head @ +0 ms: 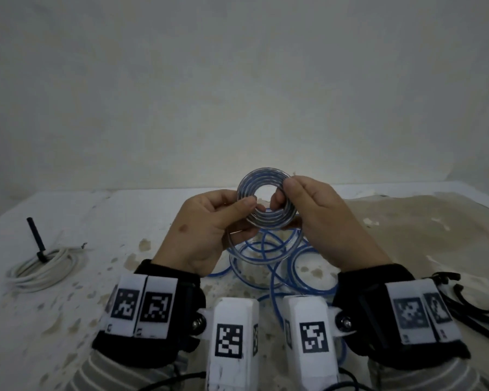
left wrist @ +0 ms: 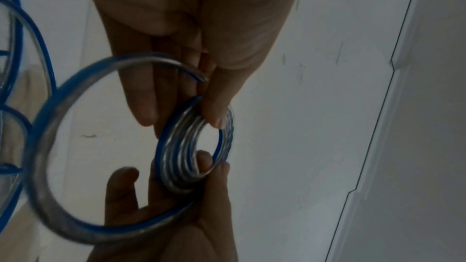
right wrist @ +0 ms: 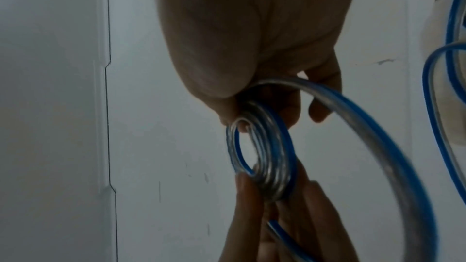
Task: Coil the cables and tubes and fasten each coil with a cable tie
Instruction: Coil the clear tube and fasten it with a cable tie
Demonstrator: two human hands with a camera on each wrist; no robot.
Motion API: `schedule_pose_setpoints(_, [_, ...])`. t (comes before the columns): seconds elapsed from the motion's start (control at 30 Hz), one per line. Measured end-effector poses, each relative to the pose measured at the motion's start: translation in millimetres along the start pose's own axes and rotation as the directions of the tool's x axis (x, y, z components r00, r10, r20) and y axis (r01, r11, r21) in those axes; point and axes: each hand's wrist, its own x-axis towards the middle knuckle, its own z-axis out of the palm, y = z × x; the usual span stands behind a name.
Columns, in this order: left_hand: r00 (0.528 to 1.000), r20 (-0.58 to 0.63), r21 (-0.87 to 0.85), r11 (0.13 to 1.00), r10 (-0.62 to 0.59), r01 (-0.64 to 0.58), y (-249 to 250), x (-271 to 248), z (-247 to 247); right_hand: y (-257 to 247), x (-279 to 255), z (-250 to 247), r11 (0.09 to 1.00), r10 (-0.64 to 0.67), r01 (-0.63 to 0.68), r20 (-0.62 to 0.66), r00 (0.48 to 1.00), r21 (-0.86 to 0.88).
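A clear tube with a blue stripe is partly wound into a small tight coil point(head: 266, 214), held upright above the table. My left hand point(head: 244, 211) pinches the coil's left side, thumb in front. My right hand point(head: 283, 194) pinches its right side, one finger through the hole. The left wrist view shows the left hand point(left wrist: 211, 111) gripping the coil point(left wrist: 174, 162) from above, and the right wrist view shows the right hand point(right wrist: 234, 115) on the coil point(right wrist: 267, 156). The rest of the tube lies in loose loops point(head: 268, 255) on the table beneath my hands.
A white cable coil point(head: 44, 268) bound by a black cable tie point(head: 37, 241) lies at the left of the stained white table point(head: 124, 215). Black ties point(head: 480, 311) and a pale cloth lie at the right edge. A wall stands close behind.
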Motion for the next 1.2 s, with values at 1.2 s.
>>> schedule_pose_setpoints(1.2, [0.999, -0.050, -0.155, 0.988, -0.018, 0.010, -8.2, 1.8, 4.8, 9.1, 0.2, 7.8, 0.923, 0.097, -0.098, 0.020, 0.995, 0.372])
